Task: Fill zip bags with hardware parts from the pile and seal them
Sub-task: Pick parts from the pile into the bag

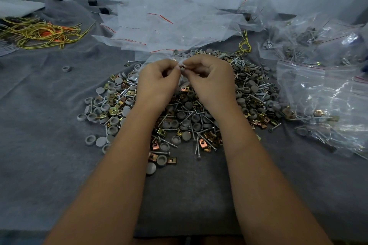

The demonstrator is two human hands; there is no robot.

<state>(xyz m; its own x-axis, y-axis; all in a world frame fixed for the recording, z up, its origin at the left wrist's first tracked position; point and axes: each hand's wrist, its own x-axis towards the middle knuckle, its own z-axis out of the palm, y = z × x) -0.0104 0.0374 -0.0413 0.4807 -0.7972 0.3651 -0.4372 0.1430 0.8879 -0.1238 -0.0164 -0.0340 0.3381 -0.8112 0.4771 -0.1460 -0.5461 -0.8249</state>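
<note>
A pile of hardware parts [187, 117] lies on the grey cloth: grey round caps, silver screws and brass-coloured clips. Above its far middle my left hand [157, 83] and my right hand [211, 81] are held close together. Both pinch the top edge of a small clear zip bag [182, 81] between thumb and fingertips. The bag hangs down between the hands, and most of it is hidden by them. Some parts show through its lower end.
A heap of empty clear zip bags [169, 26] with red seal lines lies behind the pile. Filled bags [326, 85] are stacked at the right. Yellow and orange wire ties [41, 32] lie at the far left. A grey cloth [49, 125] covers the table.
</note>
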